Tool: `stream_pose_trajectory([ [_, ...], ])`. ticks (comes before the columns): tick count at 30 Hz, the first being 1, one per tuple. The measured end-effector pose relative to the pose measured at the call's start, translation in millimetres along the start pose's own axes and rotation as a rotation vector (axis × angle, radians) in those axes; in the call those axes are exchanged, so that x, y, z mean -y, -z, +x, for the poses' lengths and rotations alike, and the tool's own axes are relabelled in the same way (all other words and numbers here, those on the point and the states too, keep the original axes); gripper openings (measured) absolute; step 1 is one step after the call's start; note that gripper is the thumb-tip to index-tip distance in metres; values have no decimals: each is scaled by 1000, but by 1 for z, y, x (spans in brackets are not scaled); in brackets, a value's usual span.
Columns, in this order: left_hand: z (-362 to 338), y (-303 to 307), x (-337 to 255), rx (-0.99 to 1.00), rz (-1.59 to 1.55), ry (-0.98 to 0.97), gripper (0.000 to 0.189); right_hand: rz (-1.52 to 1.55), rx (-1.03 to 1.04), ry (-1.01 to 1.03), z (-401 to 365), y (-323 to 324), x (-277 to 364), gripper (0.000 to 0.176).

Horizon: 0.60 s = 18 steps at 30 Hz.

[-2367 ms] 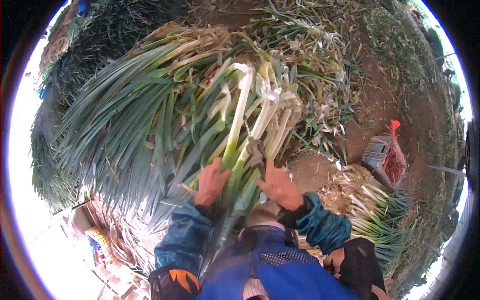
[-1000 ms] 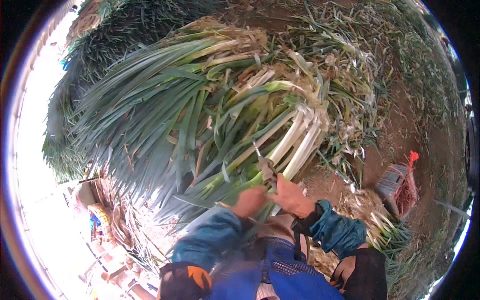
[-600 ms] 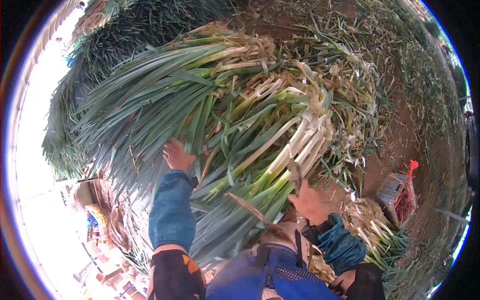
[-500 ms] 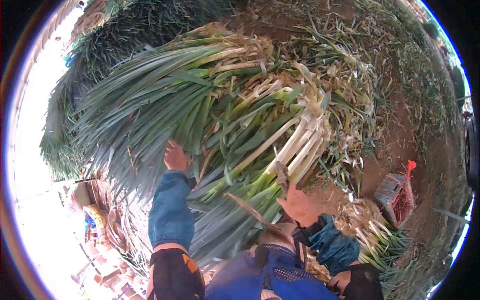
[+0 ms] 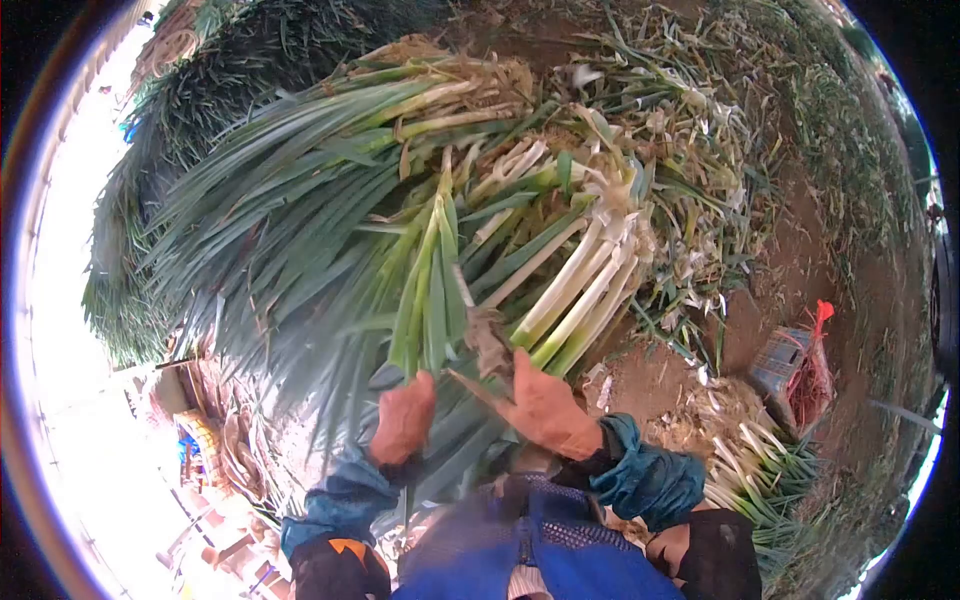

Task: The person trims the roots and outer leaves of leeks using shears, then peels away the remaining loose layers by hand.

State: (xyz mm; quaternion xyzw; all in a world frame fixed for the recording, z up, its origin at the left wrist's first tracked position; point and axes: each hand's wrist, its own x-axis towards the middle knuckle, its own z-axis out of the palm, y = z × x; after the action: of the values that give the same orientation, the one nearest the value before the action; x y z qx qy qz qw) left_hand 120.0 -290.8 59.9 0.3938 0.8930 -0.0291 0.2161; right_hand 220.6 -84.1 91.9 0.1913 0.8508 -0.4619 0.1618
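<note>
My left hand is closed around the leaves of a leek, whose pale end points up and away from me. Beside it, my right hand grips the cloth-wrapped handle of a thin tool; the tool's tip lies close to the leek. Several cleaned leeks with white stems rest just beyond my right hand. A large heap of untrimmed leeks spreads under and to the left of my left hand, roots toward the upper middle.
Peeled leaves and scraps cover the ground at the upper right. At the right sit a box with red string and a smaller leek bundle. A dark green pile stands at the upper left, a yellow basket at the lower left.
My left hand has come back toward my body with a leek in it. My right hand and the tool have moved left, closer to it.
</note>
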Motion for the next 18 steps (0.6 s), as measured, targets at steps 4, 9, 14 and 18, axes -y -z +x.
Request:
stream_pose_trajectory([
  [4, -88, -38, -40, 282, -158, -247, 12, -120, -98, 136, 27, -28, -22, 63],
  [9, -77, -10, -25, 764, -293, -205, 44, -131, -117, 220, 41, -28, -66, 60],
  [14, 38, -29, 55, -218, -539, 164, 26, -108, -72, 148, 18, -37, -76, 67],
  [18, 104, -78, 53, -178, -574, 358, 31, -76, -122, 162, 11, -43, -82, 67],
])
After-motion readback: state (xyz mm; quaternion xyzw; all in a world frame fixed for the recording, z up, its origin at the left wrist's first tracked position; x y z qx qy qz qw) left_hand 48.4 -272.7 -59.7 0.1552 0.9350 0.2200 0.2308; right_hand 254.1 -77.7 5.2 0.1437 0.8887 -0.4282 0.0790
